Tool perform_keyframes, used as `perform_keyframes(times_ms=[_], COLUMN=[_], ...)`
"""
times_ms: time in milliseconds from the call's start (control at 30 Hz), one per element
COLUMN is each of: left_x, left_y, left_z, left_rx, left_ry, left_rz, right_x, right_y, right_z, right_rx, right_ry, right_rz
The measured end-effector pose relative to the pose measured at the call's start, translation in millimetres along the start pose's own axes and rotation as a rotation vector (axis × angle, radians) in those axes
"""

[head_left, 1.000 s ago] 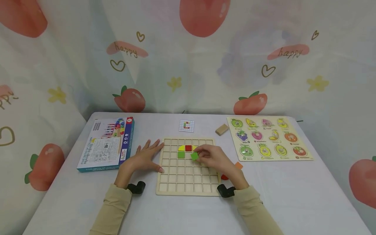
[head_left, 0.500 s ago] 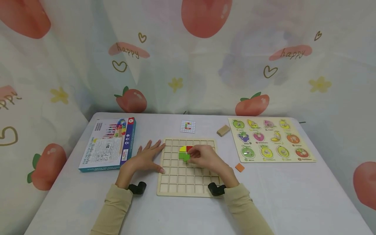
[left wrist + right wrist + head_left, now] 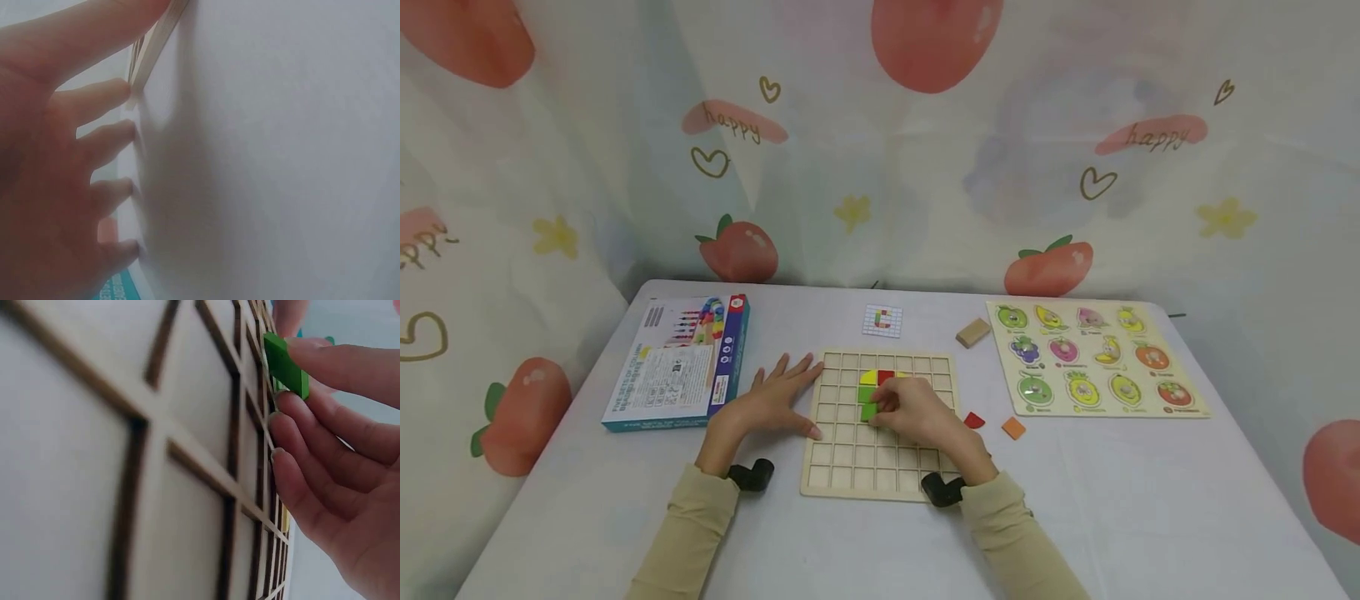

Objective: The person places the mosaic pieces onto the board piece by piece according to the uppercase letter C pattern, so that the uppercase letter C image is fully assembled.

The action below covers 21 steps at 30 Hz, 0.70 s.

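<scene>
A wooden grid board lies on the table between the hands. My right hand pinches a green square tile between thumb and fingers; it is slightly tilted, right at the grid. In the head view this tile sits just below another green tile set in the board. Above that are a yellow rounded-corner tile and a red square tile; a second yellow tile is mostly hidden by the right hand. My left hand, fingers spread, touches the board's left edge with thumb and index finger.
Right of the board lie a red quarter-circle tile and an orange square tile. Beyond the board are a pattern card and a small wooden block. A fruit puzzle board lies at right, a flat toy box at left.
The right hand has carried the green tile leftward across the board and down to the spot below the placed green tile. The left hand stays at the board's edge.
</scene>
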<state>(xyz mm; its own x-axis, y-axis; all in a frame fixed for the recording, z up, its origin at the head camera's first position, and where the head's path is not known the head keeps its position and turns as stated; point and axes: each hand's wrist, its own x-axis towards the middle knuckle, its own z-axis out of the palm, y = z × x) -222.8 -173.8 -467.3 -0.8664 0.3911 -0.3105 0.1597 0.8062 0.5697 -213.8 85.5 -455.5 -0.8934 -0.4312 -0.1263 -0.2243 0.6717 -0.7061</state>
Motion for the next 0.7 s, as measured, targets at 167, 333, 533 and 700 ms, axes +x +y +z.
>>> perform_keyframes(times_ms=[167,333,533,700], left_x=[1.3,2.2,1.8,0.2], left_y=[1.7,2.0,2.3,2.2], left_z=[-2.4,-2.1,-1.9,-0.6], left_rx=[0.015,0.015,0.01,0.001], left_ry=[0.003,-0.002,-0.007,-0.006], left_rz=[0.0,-0.002,-0.009,-0.005], right_x=[0.4,-0.3,-0.7,-1.0], right_y=[-2.5,-3.6,-3.0,-3.1], right_z=[1.9,3.7,4.5,3.7], right_rx=[-0.029,-0.049,-0.051,-0.069], right_ry=[0.006,0.009,0.006,-0.004], right_rz=[-0.012,-0.027,-0.035,-0.043])
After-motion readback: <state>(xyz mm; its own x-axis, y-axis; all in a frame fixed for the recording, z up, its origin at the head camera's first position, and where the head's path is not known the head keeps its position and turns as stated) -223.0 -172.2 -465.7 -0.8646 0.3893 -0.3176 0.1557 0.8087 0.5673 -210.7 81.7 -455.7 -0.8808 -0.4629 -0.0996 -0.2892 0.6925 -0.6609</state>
